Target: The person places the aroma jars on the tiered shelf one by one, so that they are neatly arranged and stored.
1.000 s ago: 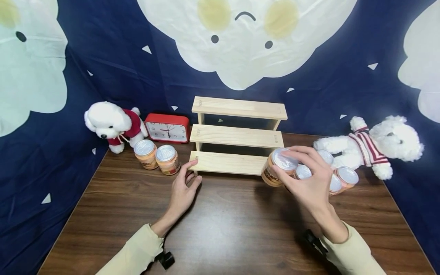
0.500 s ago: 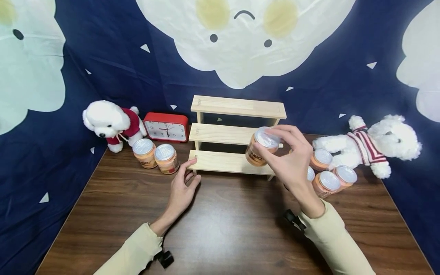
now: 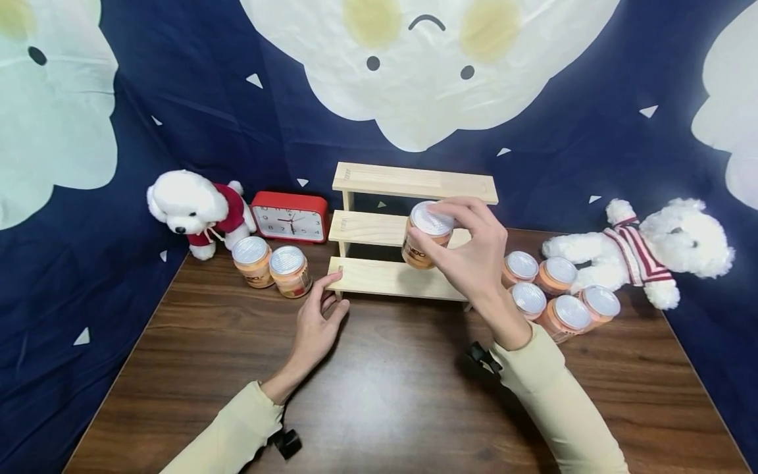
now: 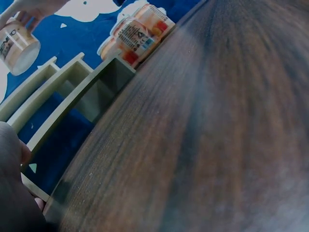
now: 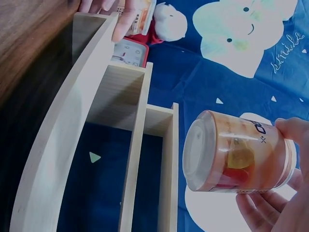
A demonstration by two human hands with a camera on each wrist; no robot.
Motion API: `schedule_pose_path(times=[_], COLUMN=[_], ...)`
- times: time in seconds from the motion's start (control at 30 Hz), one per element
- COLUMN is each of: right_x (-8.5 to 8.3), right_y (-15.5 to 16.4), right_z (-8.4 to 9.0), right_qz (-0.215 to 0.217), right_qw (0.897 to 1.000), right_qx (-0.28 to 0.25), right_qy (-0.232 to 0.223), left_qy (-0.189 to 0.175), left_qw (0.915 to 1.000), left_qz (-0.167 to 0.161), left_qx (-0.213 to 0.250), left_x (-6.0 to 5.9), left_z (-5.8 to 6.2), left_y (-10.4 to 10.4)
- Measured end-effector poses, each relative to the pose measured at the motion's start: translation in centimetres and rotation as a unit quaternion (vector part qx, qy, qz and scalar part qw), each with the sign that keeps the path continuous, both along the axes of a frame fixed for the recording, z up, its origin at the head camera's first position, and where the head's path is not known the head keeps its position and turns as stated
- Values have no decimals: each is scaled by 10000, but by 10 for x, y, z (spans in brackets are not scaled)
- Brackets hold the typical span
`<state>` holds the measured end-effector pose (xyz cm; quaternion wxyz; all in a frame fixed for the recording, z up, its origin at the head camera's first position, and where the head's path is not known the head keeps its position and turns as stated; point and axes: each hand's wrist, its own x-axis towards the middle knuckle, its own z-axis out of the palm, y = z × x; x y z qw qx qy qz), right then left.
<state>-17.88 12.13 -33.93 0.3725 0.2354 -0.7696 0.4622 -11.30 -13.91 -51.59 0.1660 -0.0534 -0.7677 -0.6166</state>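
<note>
Above the shelf (image 3: 408, 230), right hand (image 3: 474, 253) grips jar (image 3: 425, 234).

We wear pale cream long sleeves on both arms, the cuffs ending at the wrists, leaving the left hand (image 3: 312, 329) and right hand (image 3: 474, 253) bare. A small black mount with a clip sits under each wrist.

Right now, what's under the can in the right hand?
The can is held in the air over the wooden step shelf, roughly above its middle and lowest steps. The right hand covers the shelf's right part.
</note>
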Motion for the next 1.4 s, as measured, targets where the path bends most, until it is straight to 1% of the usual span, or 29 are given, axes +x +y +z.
schedule_pose_path(times=[0.07, 0.13, 0.27, 0.37, 0.5, 0.6, 0.73, 0.8, 0.83, 0.9, 0.93, 0.97, 1.0, 1.03, 1.07, 1.13, 1.2, 1.23, 1.27, 1.4], right_x=[-4, -7, -13, -19, -27, -33, -40, -43, -44, -47, -49, -51, -53, -55, -57, -61, -64, -65, -67, -72], right_y=[-3, -6, -11, -16, -22, -27, -32, -35, -36, -38, -39, -41, -42, -44, -45, -49, -52, -53, -54, -59], right_z=[1, 2, 5, 7, 9, 11, 12, 14, 15, 18, 20, 22, 24, 26, 29, 33, 37, 38, 40, 43], right_qz=[33, 50, 54, 67, 188, 209, 107, 78, 87, 116, 130, 137, 152, 174, 191, 202, 185, 168, 155, 149], right_qw=[10000, 10000, 9999, 9998, 9995, 9994, 9993, 9991, 9990, 9989, 9990, 9990, 9990, 9990, 9990, 9988, 9987, 9986, 9985, 9970], right_qx=[-8, -5, 72, 126, 21, -66, -100, -121, -145, -166, -146, -142, -124, -111, -106, -116, -149, -175, -195, -251], right_qy=[-1, -17, -85, -148, -236, -276, -351, -399, -420, -419, -406, -409, -402, -396, -395, -420, -453, -468, -493, -718], left_qy=[-77, -45, -24, 71, 206, 182, -46, -272, -322, -445, -429, -420, -286, -174, -185, -87, -98, -182, -219, -179], left_qw=[10000, 10000, 10000, 10000, 9997, 9998, 10000, 9996, 9994, 9990, 9991, 9991, 9996, 9998, 9998, 9999, 9999, 9998, 9997, 9997], left_qz=[26, 0, 32, 48, 34, 41, 88, 94, 80, 40, 13, 14, -13, -8, 32, 64, 60, 103, 101, 97], left_qx=[-40, -45, -41, 24, 103, 63, -3, 0, -7, 14, -5, -23, 2, -21, -4, -34, -16, -74, -77, -95], left_x=[0, 1, -1, -3, -3, -3, -1, 1, 0, 1, 2, 1, -1, -2, 0, -1, -1, 0, 0, 0], left_z=[2, 4, -2, -8, -10, -10, -5, 1, -2, 4, 6, 4, -1, -3, 2, -1, 1, 4, 4, 1], left_y=[0, 0, -2, -3, -4, -4, -2, -1, -2, -1, 0, -1, -2, -2, -1, -1, -1, 0, 1, 1])
